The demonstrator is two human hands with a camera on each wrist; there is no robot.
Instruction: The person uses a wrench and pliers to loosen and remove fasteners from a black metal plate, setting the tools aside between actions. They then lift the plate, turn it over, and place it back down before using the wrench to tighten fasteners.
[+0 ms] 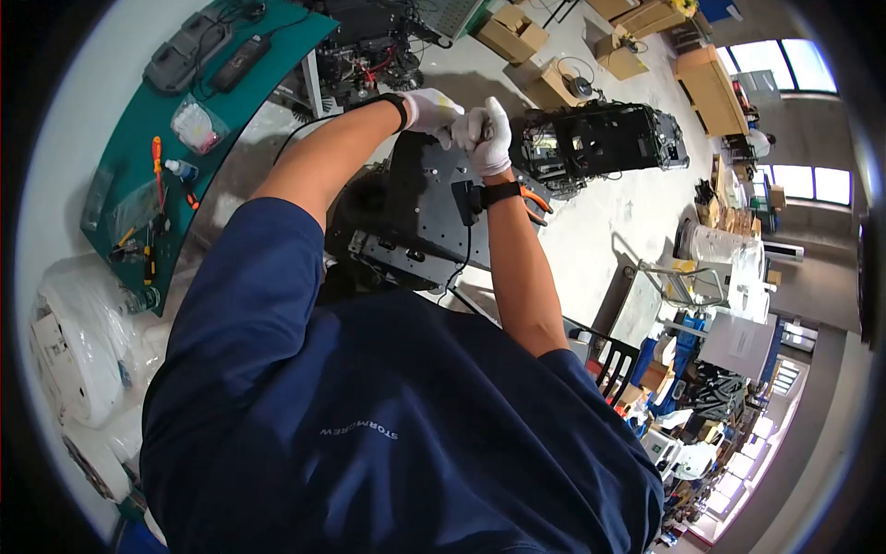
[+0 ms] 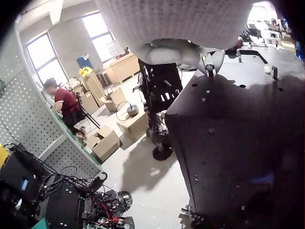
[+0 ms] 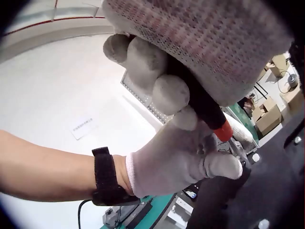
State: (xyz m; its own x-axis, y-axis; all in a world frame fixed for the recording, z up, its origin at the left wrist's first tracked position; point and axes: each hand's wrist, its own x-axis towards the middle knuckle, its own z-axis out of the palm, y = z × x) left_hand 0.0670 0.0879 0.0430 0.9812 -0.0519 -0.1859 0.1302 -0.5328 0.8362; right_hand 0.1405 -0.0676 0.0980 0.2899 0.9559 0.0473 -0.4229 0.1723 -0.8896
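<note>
My right hand (image 1: 492,138), in a white knit glove, grips a screwdriver (image 3: 222,130) with its thumb up along the top of the fist. The handle is black with an orange-red collar, and its metal shaft points down at the dark metal panel (image 1: 415,198). Gloved as well, my left hand (image 1: 429,111) is just below the right fist, its thumb (image 3: 224,164) beside the shaft. Its other fingertips are partly hidden, so I cannot tell whether they pinch the shaft. Several small bolts stand up from the panel. Orange-handled pliers (image 1: 537,205) show beside my right wrist.
Left of me, a green-topped bench (image 1: 120,185) carries a screwdriver (image 1: 158,166), a small bottle (image 1: 181,170) and plastic bags. Beyond the panel stands a black machine chassis (image 1: 609,138). Cardboard boxes (image 2: 102,143) lie on the floor, and a person (image 2: 66,102) sits farther back.
</note>
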